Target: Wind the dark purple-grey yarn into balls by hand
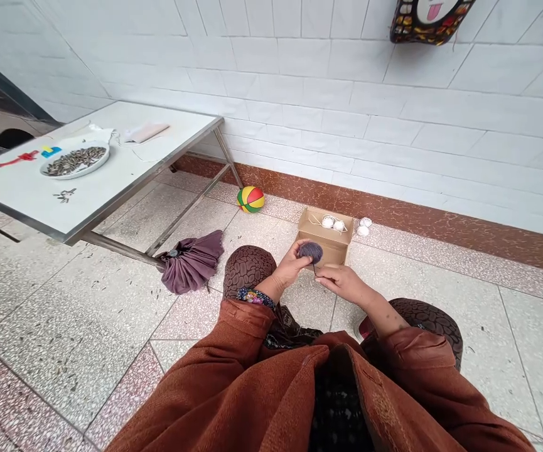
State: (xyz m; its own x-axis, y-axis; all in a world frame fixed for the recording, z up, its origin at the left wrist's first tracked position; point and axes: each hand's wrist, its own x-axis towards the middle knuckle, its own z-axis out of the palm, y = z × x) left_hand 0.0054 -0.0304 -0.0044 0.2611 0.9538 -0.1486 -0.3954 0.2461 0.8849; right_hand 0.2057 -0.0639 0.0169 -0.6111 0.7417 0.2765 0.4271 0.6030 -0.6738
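Note:
A dark purple-grey ball of yarn (311, 252) rests in the fingers of my left hand (290, 267), which is closed around its lower left side. My right hand (344, 282) pinches the strand of yarn (314, 270) just below the ball. Both hands are above my lap, between my knees. Right behind them on the floor is an open cardboard box (326, 236), with white yarn balls (333, 223) at its far end. More white yarn balls (363, 227) lie on the floor just right of the box.
A colourful ball (250, 199) sits by the wall near the leg of a white table (125, 182). On the table are a plate of seed shells (76, 162) and a folded cloth (147, 132). A purple umbrella (193, 262) lies at the table's near leg.

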